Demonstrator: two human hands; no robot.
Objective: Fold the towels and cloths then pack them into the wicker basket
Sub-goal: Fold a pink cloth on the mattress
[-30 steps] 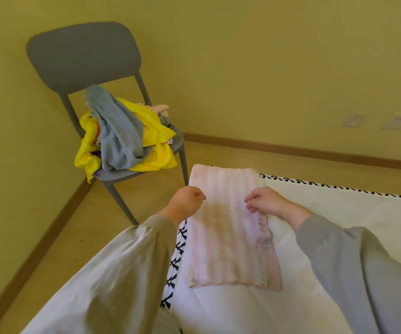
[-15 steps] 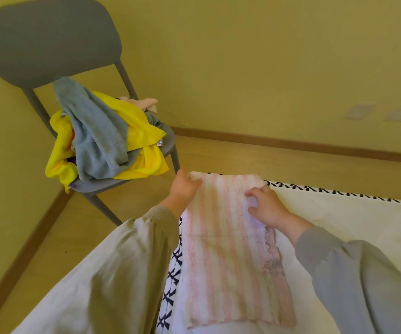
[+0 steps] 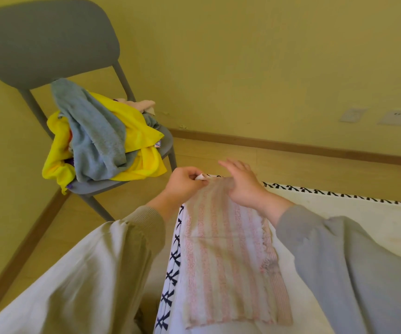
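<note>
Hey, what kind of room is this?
Probably a room at home, maybe a bedroom: a white bed-like surface under the striped towel, a grey chair heaped with cloths, sockets low on the wall.

The towel [image 3: 228, 256] lies along the left edge of the sheet [image 3: 344, 213]. The left hand [image 3: 185, 183] and right hand [image 3: 245, 186] are at its far end, by the far left corner. Left of that corner stands a chair [image 3: 45, 42], cloths [image 3: 98, 136] piled on its seat.

a single wide-angle view from the person's head, facing forward and down; the left hand [image 3: 182, 184] and right hand [image 3: 245, 189] sit close below the lens, over the near surface [image 3: 339, 213]. farther off, the chair [image 3: 45, 39] fills the upper left; the wall [image 3: 267, 56] spans the top.
</note>
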